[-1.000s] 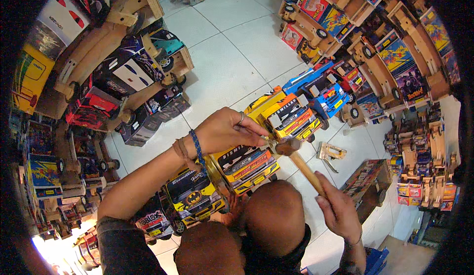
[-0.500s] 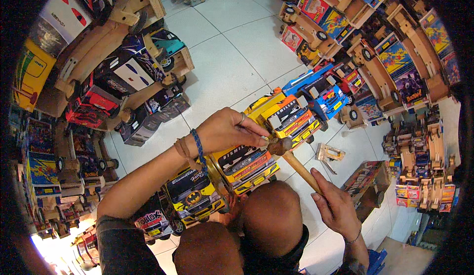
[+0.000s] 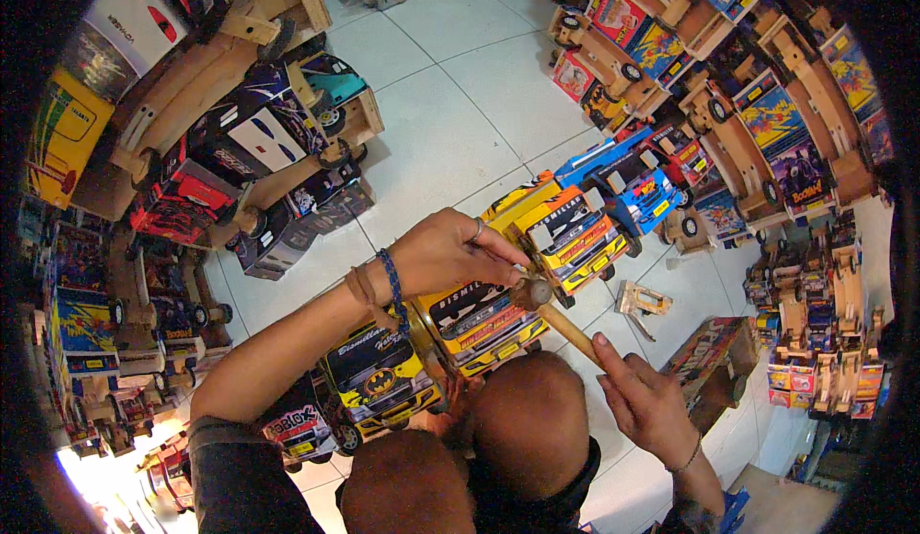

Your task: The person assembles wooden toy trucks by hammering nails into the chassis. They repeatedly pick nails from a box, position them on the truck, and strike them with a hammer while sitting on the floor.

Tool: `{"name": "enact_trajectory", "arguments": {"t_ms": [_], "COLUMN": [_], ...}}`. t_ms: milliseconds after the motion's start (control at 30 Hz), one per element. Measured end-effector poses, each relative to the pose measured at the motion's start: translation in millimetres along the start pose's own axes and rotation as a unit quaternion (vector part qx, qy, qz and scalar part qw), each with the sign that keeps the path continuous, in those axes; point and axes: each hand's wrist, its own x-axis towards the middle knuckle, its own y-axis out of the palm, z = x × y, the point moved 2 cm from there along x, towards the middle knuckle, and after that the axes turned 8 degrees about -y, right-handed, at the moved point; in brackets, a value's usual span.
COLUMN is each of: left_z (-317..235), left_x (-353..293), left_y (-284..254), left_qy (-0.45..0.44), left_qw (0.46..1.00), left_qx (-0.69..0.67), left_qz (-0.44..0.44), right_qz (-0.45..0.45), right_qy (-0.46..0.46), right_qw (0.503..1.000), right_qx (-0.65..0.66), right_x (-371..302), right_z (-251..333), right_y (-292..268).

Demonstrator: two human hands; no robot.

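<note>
My left hand (image 3: 446, 254) is closed in a pinch, thumb and fingertips together over a yellow and black wooden toy truck (image 3: 489, 328). What they hold is too small to make out. Wrapped round the wooden handle of a hammer (image 3: 573, 333), my right hand (image 3: 647, 395) keeps the rusty head just below the left fingertips. Whether the head touches anything, I cannot tell. Beside that truck stand another yellow truck (image 3: 572, 232) and a blue truck (image 3: 640, 196). A yellow truck with a bat emblem (image 3: 381, 376) sits under my left forearm.
My bent knees (image 3: 530, 424) are close below the trucks. A small wooden piece (image 3: 642, 297) lies on the white tiled floor (image 3: 431, 122). Stacked toy trucks (image 3: 259, 136) line the left; more trucks (image 3: 757, 122) lie piled at the right. A wooden truck box (image 3: 709, 371) lies near my right hand.
The hammer head has shifted slightly down and left, closer to the truck beneath my left hand. My left hand keeps its pinch in nearly the same place. The whole view has moved slightly.
</note>
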Motion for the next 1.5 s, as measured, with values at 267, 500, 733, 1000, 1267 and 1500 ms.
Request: {"name": "enact_trajectory", "arguments": {"t_ms": [267, 500, 733, 1000, 1267, 1500], "left_z": [0.6, -1.3, -6.3, -5.4, -4.8, -5.1], "left_x": [-0.1, -1.8, -2.9, -2.4, -1.3, -1.5], "left_y": [-0.1, -0.1, 0.8, -0.5, 0.2, -0.1], "left_qy": [0.008, 0.003, -0.009, -0.022, -0.016, -0.019], "left_qw": [0.999, 0.999, 0.998, 0.999, 0.999, 0.999], "left_qx": [-0.034, -0.040, -0.062, -0.027, -0.049, -0.037], "left_qz": [0.009, 0.006, 0.005, -0.001, 0.007, -0.006], "right_qz": [0.019, -0.024, -0.044, -0.098, -0.129, 0.020], "right_qy": [-0.027, -0.062, -0.058, -0.078, -0.104, -0.082], "right_qw": [0.998, 0.991, 0.989, 0.988, 0.978, 0.988], "right_qx": [-0.059, -0.117, -0.130, -0.092, -0.127, -0.132], "right_x": [3.3, -1.2, -3.2, -2.2, -8.4, -1.0], "right_z": [3.0, 6.3, -2.0, -0.7, -3.9, -13.6], "right_y": [-7.7, -4.4, -3.0, -0.2, -3.2, 14.7]}}
